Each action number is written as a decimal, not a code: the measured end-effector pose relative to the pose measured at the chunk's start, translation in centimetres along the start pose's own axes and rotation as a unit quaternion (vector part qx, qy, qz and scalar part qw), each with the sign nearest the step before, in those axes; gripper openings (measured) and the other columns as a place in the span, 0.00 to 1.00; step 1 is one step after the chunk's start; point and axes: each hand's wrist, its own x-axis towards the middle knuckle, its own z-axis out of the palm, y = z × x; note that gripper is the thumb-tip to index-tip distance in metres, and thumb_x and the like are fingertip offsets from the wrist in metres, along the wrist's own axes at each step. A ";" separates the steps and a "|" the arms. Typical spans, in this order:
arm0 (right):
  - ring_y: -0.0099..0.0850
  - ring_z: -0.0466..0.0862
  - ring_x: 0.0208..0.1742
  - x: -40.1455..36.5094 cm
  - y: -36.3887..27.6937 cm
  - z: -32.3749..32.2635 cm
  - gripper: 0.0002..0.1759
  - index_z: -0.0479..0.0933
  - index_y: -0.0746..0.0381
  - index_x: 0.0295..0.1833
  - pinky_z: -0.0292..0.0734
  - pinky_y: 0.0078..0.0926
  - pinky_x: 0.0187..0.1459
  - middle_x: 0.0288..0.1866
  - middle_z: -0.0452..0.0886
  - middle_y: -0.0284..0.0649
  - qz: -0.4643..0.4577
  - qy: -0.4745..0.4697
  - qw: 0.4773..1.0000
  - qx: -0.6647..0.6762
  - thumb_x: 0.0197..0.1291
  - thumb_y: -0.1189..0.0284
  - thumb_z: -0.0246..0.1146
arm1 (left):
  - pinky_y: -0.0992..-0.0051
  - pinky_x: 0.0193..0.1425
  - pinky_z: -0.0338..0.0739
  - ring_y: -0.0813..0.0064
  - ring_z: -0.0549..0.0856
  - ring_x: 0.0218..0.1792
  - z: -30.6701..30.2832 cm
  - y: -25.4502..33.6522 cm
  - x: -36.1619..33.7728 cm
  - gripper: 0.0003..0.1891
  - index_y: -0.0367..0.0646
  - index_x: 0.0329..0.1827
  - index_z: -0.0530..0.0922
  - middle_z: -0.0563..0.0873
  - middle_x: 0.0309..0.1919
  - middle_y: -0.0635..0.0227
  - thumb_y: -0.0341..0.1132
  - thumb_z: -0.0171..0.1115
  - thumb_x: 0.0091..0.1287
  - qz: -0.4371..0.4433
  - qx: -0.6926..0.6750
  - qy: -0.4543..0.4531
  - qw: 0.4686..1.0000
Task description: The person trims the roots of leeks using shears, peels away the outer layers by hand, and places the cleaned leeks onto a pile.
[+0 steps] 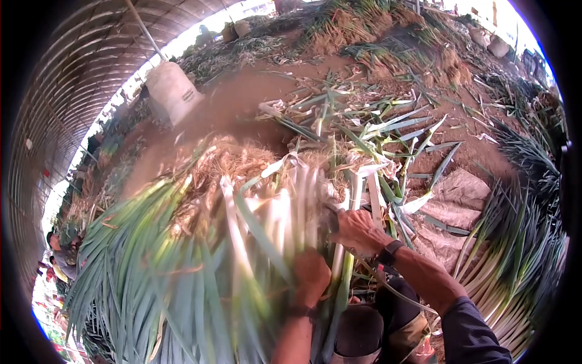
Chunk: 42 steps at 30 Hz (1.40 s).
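Observation:
A large pile of long green onions (176,273) lies in front of me, pale stalks and brown roots toward the back, green leaves toward me. My left hand (312,276) is closed around white-stalked green onions (301,200) at the pile's right side, slightly smeared by motion. Just right of it, my right hand (359,232) is closed, a dark blurred thing (331,217) showing at its fingers; I cannot tell what it is. A thin hose (400,292) runs below my right wrist. Stripped leaves and peelings (388,136) lie beyond my hands.
On the right, more green onions (509,267) lie beside a flattened sack (454,197). A full white sack (171,91) stands by a pole at the back left. Further heaps (388,45) cover the brown ground behind. At the far left a person (60,255) is partly visible.

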 end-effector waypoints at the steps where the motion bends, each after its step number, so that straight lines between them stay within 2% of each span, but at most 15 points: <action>1: 0.37 0.75 0.19 0.3 -0.1 0.0 0.33 0.77 0.68 0.57 0.74 0.40 0.24 0.22 0.78 0.40 0.003 0.009 1.000 0.008 0.54 0.53 0.64 | 0.63 0.41 0.80 0.60 0.87 0.38 0.5 -0.1 0.1 0.10 0.41 0.41 0.79 0.85 0.35 0.58 0.36 0.64 0.59 -0.002 0.003 0.011 1.000; 6: 0.34 0.74 0.19 2.2 -0.2 -0.4 0.37 0.72 0.58 0.71 0.73 0.38 0.21 0.21 0.76 0.38 -0.025 0.037 0.998 0.049 0.58 0.52 0.63 | 0.62 0.35 0.80 0.60 0.87 0.33 3.7 -0.9 0.6 0.09 0.44 0.37 0.80 0.85 0.31 0.58 0.37 0.65 0.57 0.009 0.022 0.077 0.997; 7: 0.33 0.75 0.19 2.2 -0.3 -0.4 0.35 0.74 0.58 0.69 0.72 0.38 0.21 0.21 0.75 0.37 -0.016 0.035 0.998 0.044 0.58 0.52 0.63 | 0.61 0.34 0.79 0.59 0.87 0.32 3.9 -0.9 0.6 0.09 0.44 0.35 0.80 0.85 0.30 0.58 0.38 0.66 0.56 0.008 0.025 0.092 0.995; 10: 0.32 0.75 0.19 1.6 -0.5 -1.1 0.31 0.78 0.60 0.63 0.71 0.36 0.20 0.20 0.75 0.38 0.011 0.006 1.000 0.020 0.58 0.52 0.63 | 0.52 0.40 0.81 0.46 0.86 0.36 1.1 -0.5 0.9 0.14 0.35 0.35 0.82 0.86 0.34 0.49 0.38 0.63 0.52 -0.085 -0.177 0.024 0.980; 14: 0.32 0.80 0.20 -3.6 -1.5 -4.3 0.25 0.83 0.58 0.54 0.75 0.35 0.25 0.24 0.83 0.40 0.038 -0.053 0.995 0.069 0.58 0.53 0.66 | 0.55 0.44 0.83 0.47 0.88 0.41 -0.7 -1.5 1.6 0.20 0.34 0.39 0.84 0.88 0.37 0.46 0.44 0.64 0.52 -0.098 -0.212 -0.103 0.967; 16: 0.34 0.82 0.21 -6.2 -1.5 -4.7 0.27 0.83 0.59 0.53 0.77 0.35 0.27 0.24 0.84 0.38 0.022 -0.096 0.994 0.051 0.57 0.51 0.70 | 0.56 0.46 0.83 0.49 0.89 0.43 -2.6 -1.2 1.6 0.22 0.34 0.40 0.85 0.88 0.38 0.45 0.46 0.65 0.53 -0.116 -0.217 -0.131 0.960; 17: 0.35 0.83 0.22 -7.8 -1.7 -5.4 0.28 0.83 0.59 0.55 0.78 0.35 0.28 0.25 0.85 0.39 0.014 -0.100 0.994 0.048 0.56 0.50 0.71 | 0.57 0.48 0.83 0.49 0.89 0.46 -3.8 -1.4 1.9 0.24 0.33 0.45 0.84 0.88 0.41 0.43 0.47 0.67 0.54 -0.138 -0.234 -0.199 0.942; 20: 0.40 0.85 0.27 -12.5 -2.7 -6.9 0.29 0.83 0.55 0.57 0.80 0.41 0.34 0.28 0.85 0.45 0.024 -0.130 0.990 0.055 0.56 0.49 0.73 | 0.56 0.51 0.82 0.48 0.88 0.49 -6.7 -0.6 1.3 0.25 0.31 0.49 0.83 0.88 0.44 0.42 0.45 0.69 0.55 -0.155 -0.240 -0.199 0.938; 21: 0.42 0.85 0.28 -13.8 -3.1 -7.6 0.29 0.82 0.56 0.57 0.80 0.42 0.36 0.28 0.85 0.46 0.012 -0.138 0.988 0.070 0.56 0.49 0.73 | 0.55 0.54 0.81 0.46 0.87 0.51 -7.2 -0.4 1.2 0.27 0.29 0.51 0.81 0.87 0.46 0.39 0.44 0.70 0.56 -0.182 -0.264 -0.207 0.924; 24: 0.45 0.87 0.31 -16.1 -2.7 -7.6 0.29 0.82 0.59 0.53 0.81 0.43 0.37 0.31 0.86 0.47 -0.043 -0.129 0.985 0.103 0.55 0.49 0.73 | 0.55 0.56 0.79 0.43 0.86 0.52 -7.5 -0.4 0.6 0.29 0.27 0.52 0.80 0.86 0.48 0.37 0.45 0.70 0.57 -0.182 -0.265 -0.221 0.921; 29: 0.46 0.87 0.32 -16.7 -0.8 -7.0 0.31 0.80 0.63 0.53 0.81 0.43 0.37 0.32 0.86 0.50 -0.058 -0.060 0.993 0.084 0.55 0.49 0.72 | 0.53 0.56 0.79 0.39 0.86 0.49 -6.2 -0.3 -1.0 0.27 0.28 0.49 0.79 0.86 0.44 0.35 0.44 0.71 0.55 -0.165 -0.242 -0.165 0.942; 33: 0.43 0.85 0.28 -14.2 0.9 -5.6 0.30 0.80 0.68 0.47 0.80 0.39 0.34 0.30 0.85 0.49 0.020 -0.058 0.998 0.032 0.53 0.51 0.71 | 0.52 0.53 0.81 0.39 0.87 0.46 -4.3 -0.2 -1.4 0.24 0.31 0.47 0.78 0.88 0.39 0.40 0.42 0.73 0.56 -0.142 -0.191 -0.124 0.963; 36: 0.40 0.84 0.27 -13.8 1.8 -5.2 0.31 0.80 0.67 0.47 0.78 0.38 0.32 0.29 0.85 0.47 0.064 -0.053 0.996 0.036 0.53 0.49 0.70 | 0.52 0.55 0.80 0.41 0.86 0.50 -4.4 0.2 -1.4 0.24 0.33 0.49 0.78 0.87 0.45 0.39 0.44 0.72 0.58 -0.117 -0.162 -0.148 0.969; 40: 0.39 0.83 0.26 -15.1 1.0 -7.6 0.32 0.79 0.67 0.48 0.78 0.39 0.32 0.29 0.85 0.46 0.102 -0.057 0.991 0.065 0.57 0.47 0.67 | 0.53 0.59 0.78 0.43 0.83 0.56 -6.5 2.3 -2.0 0.23 0.35 0.51 0.78 0.83 0.54 0.38 0.46 0.67 0.64 -0.086 -0.176 -0.096 0.976; 42: 0.41 0.83 0.26 -15.7 1.8 -6.7 0.34 0.79 0.69 0.49 0.78 0.41 0.31 0.29 0.84 0.48 0.093 -0.030 0.994 0.056 0.57 0.45 0.66 | 0.54 0.61 0.77 0.44 0.82 0.59 -6.4 3.5 -1.6 0.23 0.36 0.53 0.78 0.81 0.59 0.39 0.47 0.65 0.66 -0.061 -0.210 -0.084 0.972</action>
